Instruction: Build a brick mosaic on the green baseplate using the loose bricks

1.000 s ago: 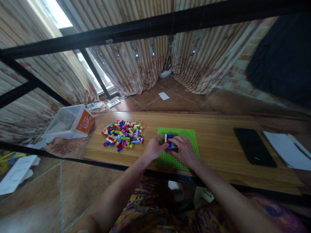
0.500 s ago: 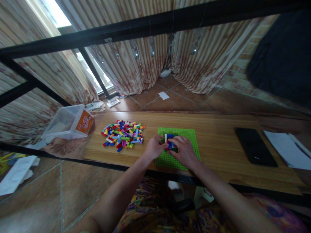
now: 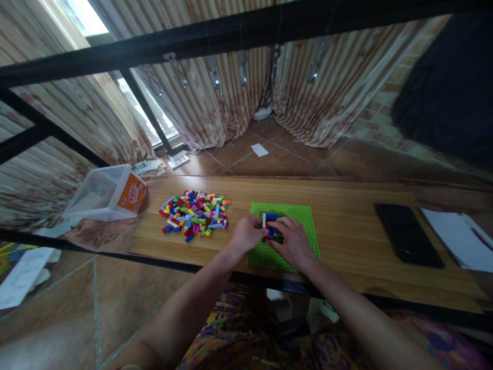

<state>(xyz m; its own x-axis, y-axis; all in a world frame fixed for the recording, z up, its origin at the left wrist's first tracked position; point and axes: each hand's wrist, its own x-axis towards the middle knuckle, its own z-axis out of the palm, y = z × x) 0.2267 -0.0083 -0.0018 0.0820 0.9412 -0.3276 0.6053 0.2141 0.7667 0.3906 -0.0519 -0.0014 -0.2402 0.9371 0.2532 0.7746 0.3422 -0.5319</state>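
Note:
A green studded baseplate (image 3: pixel 285 260) lies on the wooden tabletop in front of me. On it stands a small structure of building bricks (image 3: pixel 270 217), blue along the back with a white brick at its left corner and some red lower down. My left hand (image 3: pixel 247 234) has its thumb and fingertips pinched on the structure's left side. From the right, my right hand (image 3: pixel 293 240) curls its fingers over the same bricks. The fingers cover much of the structure, so the exact piece under each fingertip is hidden.
Left of the baseplate spreads a pile of loose colourful bricks (image 3: pixel 196 213). A clear plastic box (image 3: pixel 100 200) with an orange label sits at the table's left end. To the right lie a black phone (image 3: pixel 408 235) and white paper (image 3: pixel 458 239). A dark metal bar (image 3: pixel 231 36) crosses above.
Both hands stay at the brick structure, with only slight finger shifts. The whole view has moved a little.

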